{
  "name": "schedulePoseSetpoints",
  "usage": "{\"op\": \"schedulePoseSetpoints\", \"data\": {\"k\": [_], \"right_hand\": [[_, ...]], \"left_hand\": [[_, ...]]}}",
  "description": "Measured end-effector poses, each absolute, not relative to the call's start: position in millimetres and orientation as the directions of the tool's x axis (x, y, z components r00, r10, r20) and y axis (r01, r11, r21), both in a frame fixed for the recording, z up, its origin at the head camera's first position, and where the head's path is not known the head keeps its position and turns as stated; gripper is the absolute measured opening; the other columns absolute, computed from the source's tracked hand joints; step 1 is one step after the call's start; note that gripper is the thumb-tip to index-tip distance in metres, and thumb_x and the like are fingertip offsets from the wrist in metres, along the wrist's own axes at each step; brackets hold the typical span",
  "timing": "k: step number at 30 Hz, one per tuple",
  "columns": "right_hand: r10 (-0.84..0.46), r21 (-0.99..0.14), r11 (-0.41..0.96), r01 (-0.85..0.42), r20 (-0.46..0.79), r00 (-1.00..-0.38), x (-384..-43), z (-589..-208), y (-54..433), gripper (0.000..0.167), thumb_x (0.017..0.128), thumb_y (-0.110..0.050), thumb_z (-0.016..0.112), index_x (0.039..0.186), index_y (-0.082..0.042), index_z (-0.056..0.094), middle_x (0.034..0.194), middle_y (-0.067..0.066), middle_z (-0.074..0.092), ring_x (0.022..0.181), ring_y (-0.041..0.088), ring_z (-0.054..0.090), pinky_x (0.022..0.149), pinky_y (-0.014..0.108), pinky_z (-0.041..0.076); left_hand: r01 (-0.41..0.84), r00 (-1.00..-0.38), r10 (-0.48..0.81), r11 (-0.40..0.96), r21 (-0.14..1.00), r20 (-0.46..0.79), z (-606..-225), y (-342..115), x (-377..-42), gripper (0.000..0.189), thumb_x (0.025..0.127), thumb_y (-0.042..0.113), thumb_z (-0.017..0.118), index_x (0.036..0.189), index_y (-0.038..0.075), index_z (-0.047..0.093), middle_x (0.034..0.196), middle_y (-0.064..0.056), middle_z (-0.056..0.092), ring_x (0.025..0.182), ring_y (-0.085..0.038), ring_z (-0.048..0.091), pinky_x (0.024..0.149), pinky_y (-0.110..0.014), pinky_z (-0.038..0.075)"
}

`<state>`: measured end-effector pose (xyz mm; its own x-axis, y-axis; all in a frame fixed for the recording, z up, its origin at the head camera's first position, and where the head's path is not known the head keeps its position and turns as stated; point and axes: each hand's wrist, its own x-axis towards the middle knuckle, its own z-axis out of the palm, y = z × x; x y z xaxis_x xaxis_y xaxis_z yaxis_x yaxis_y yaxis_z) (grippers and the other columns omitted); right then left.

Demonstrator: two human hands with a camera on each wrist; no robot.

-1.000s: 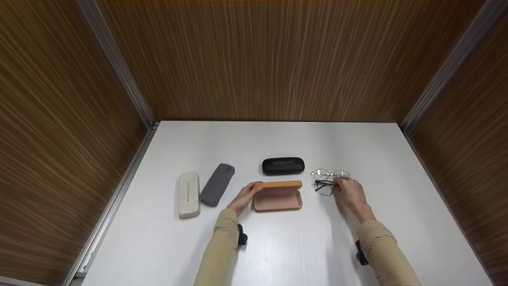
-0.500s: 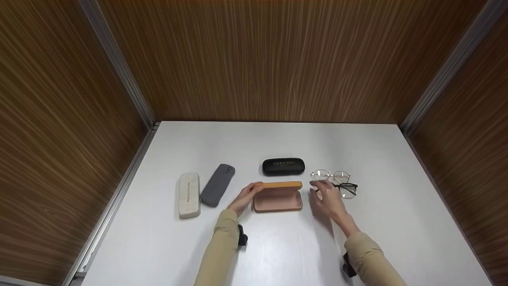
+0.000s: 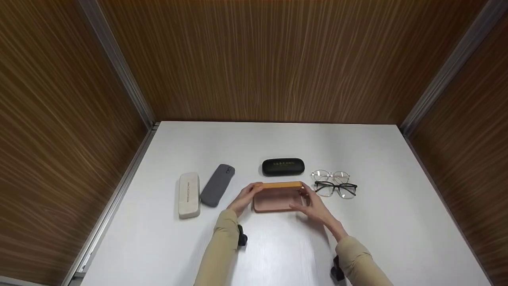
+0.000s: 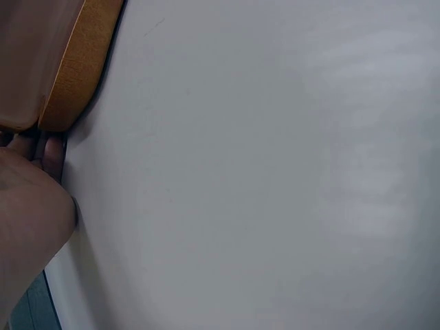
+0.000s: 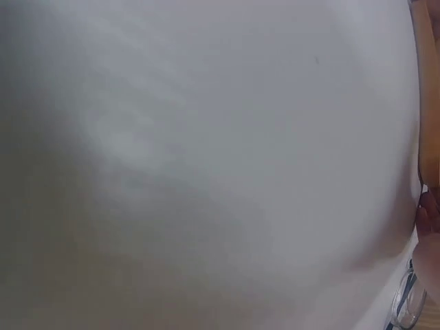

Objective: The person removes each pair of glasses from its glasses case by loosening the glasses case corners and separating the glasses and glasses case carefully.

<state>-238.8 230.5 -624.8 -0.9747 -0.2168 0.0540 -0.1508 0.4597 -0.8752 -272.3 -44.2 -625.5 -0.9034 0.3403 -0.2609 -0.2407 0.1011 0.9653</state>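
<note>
An orange glasses case (image 3: 281, 185) with a pink lining lies on the white table, its lid partly raised. At its left end, my left hand (image 3: 242, 200) grips the lid and the side. My right hand (image 3: 316, 207) holds the right end, thumb by the front rim and fingers by the lid. The left wrist view shows my left fingertips (image 4: 53, 157) against the end of the case. Only a strip of case and part of my right hand (image 5: 427, 251) appear in the right wrist view. Black-framed glasses (image 3: 336, 186) lie unfolded to the right, touching or close to thin wire-framed glasses (image 3: 331, 174).
Behind the orange case lies a closed black glasses case (image 3: 283, 167). Further left are a grey case (image 3: 218, 185) and a cream case (image 3: 189, 195), side by side. Wood-grain panels (image 3: 270, 59) enclose the table (image 3: 278, 137) at the back and both sides.
My right hand has let go of the black-framed glasses, leaving them beside the wire-framed pair, and moved left to the orange case. The left hand has stayed at the case.
</note>
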Motion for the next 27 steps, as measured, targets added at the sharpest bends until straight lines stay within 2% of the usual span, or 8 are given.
{"op": "schedulePoseSetpoints", "data": {"k": [4,8,10,13,17,20,27], "right_hand": [[-0.274,-0.884,0.431,-0.18,0.062,-0.96,-240,-627,230,0.105,0.074,-0.015,0.09,0.156,0.005,0.027,0.145,0.025,0.053,0.139,0.042,0.047,0.123,0.052,0.031],[-0.296,-0.879,0.417,-0.231,0.109,-0.949,-242,-632,228,0.107,0.069,-0.01,0.093,0.154,0.005,0.03,0.145,0.025,0.052,0.141,0.043,0.044,0.123,0.049,0.029],[-0.281,-0.875,0.421,-0.239,0.125,-0.952,-242,-634,227,0.106,0.068,-0.01,0.093,0.153,0.004,0.034,0.142,0.024,0.054,0.14,0.042,0.045,0.123,0.048,0.031],[-0.254,-0.868,0.44,-0.231,0.126,-0.959,-241,-635,225,0.103,0.067,-0.01,0.094,0.152,0.002,0.036,0.139,0.022,0.056,0.135,0.038,0.049,0.122,0.048,0.034],[-0.25,-0.857,0.458,-0.235,0.129,-0.96,-241,-636,224,0.101,0.068,-0.013,0.094,0.152,-0.001,0.039,0.134,0.018,0.058,0.126,0.032,0.054,0.115,0.045,0.044],[-0.258,-0.855,0.452,-0.254,0.147,-0.955,-240,-638,224,0.099,0.068,-0.014,0.094,0.151,-0.004,0.041,0.133,0.016,0.059,0.122,0.03,0.057,0.108,0.043,0.05],[-0.252,-0.843,0.44,-0.309,0.215,-0.944,-239,-642,222,0.099,0.066,-0.016,0.095,0.149,-0.002,0.043,0.134,0.017,0.061,0.125,0.033,0.059,0.109,0.044,0.05]], "left_hand": [[-0.253,-0.902,0.332,0.109,0.961,-0.275,-624,-44,-272,0.063,0.102,0.044,0.054,0.151,0.005,0.042,0.159,-0.017,0.04,0.153,-0.037,0.027,0.129,-0.052,0.018],[-0.271,-0.901,0.318,0.12,0.955,-0.296,-623,-42,-272,0.065,0.102,0.046,0.053,0.151,0.007,0.042,0.159,-0.016,0.04,0.154,-0.036,0.026,0.129,-0.052,0.017],[-0.275,-0.905,0.302,0.123,0.954,-0.3,-622,-41,-271,0.064,0.101,0.047,0.053,0.15,0.007,0.044,0.158,-0.016,0.041,0.153,-0.035,0.027,0.129,-0.051,0.018],[-0.263,-0.927,0.239,0.138,0.955,-0.29,-620,-35,-270,0.059,0.1,0.048,0.056,0.143,0.008,0.053,0.151,-0.014,0.05,0.148,-0.032,0.038,0.126,-0.047,0.028],[-0.248,-0.951,0.151,0.149,0.957,-0.269,-622,-29,-270,0.051,0.095,0.051,0.062,0.125,0.01,0.063,0.13,-0.009,0.062,0.127,-0.024,0.054,0.116,-0.04,0.041],[-0.25,-0.953,0.135,0.158,0.955,-0.272,-623,-28,-270,0.051,0.093,0.055,0.064,0.119,0.012,0.064,0.121,-0.005,0.063,0.118,-0.02,0.056,0.112,-0.038,0.043],[-0.247,-0.955,0.11,0.22,0.944,-0.276,-621,-26,-270,0.059,0.091,0.059,0.064,0.123,0.01,0.065,0.125,-0.01,0.065,0.12,-0.023,0.058,0.111,-0.041,0.044]]}}
